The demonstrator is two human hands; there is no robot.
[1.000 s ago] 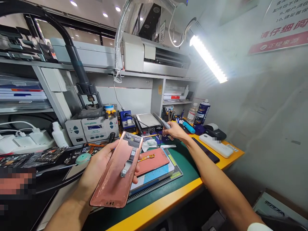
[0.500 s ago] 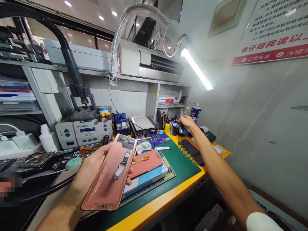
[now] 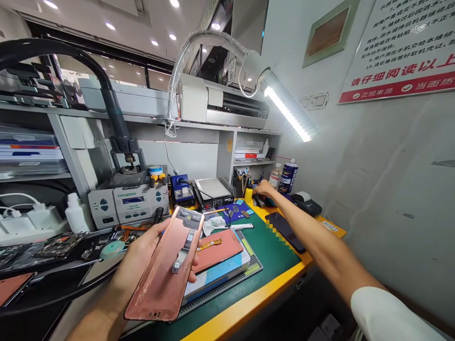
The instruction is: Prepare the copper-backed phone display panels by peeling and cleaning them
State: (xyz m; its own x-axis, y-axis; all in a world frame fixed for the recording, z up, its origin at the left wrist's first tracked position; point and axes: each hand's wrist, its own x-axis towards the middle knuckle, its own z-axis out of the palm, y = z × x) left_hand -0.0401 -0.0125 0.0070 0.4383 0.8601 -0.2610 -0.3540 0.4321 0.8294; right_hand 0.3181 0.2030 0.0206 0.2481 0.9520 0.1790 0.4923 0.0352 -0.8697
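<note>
My left hand (image 3: 142, 253) grips a copper-pink phone frame (image 3: 161, 274) by its long edges, tilted towards me. A flex cable with a small connector (image 3: 177, 266) lies over a cutout in the frame. Below it on the bench, a second pink phone part (image 3: 225, 247) with an orange flex cable (image 3: 210, 245) rests on a blue and white box (image 3: 216, 274). My right hand (image 3: 265, 188) is stretched to the back right of the bench, beside a yellow bottle (image 3: 248, 193). Its fingers are closed and point down among small tools; what they hold is hidden.
A dark phone (image 3: 284, 230) lies near the right bench edge. Behind stand a spray can (image 3: 288, 176), a heating plate (image 3: 212, 192) and a rework station (image 3: 131, 204). A lit lamp (image 3: 287, 113) hangs overhead. A black hose (image 3: 71, 296) crosses at left.
My right hand has shifted slightly left, towards the yellow bottle. The greyish object under its fingers no longer shows. The view has tilted up a little; my left hand keeps the phone frame.
</note>
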